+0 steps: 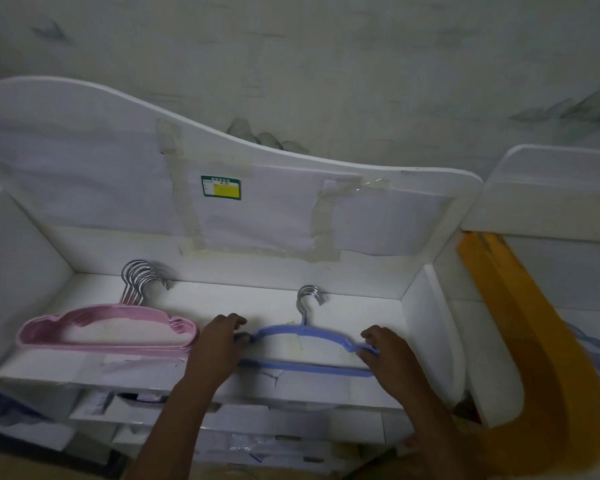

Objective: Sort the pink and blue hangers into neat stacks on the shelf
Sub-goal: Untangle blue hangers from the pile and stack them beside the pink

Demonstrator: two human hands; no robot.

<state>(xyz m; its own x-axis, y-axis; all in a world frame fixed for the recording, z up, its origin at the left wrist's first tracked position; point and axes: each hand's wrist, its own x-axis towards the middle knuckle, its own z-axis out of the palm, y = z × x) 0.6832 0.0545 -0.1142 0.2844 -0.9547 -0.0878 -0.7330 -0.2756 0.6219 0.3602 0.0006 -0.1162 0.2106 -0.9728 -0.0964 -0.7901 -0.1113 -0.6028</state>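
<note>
On the white shelf (125,370), the pink hangers (108,332) lie stacked at the left. The left hand (219,344) and right hand (387,353) curl round each end of the blue hangers (305,332). The green-yellow label (221,187) above is unreadable.

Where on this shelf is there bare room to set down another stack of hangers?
Bare shelf lies behind both stacks along the back wall, and right of the blue hangers up to the side panel. It is crowded between the pink stack and blue hangers, where the left hand sits; the right hand grips the blue end.
</note>
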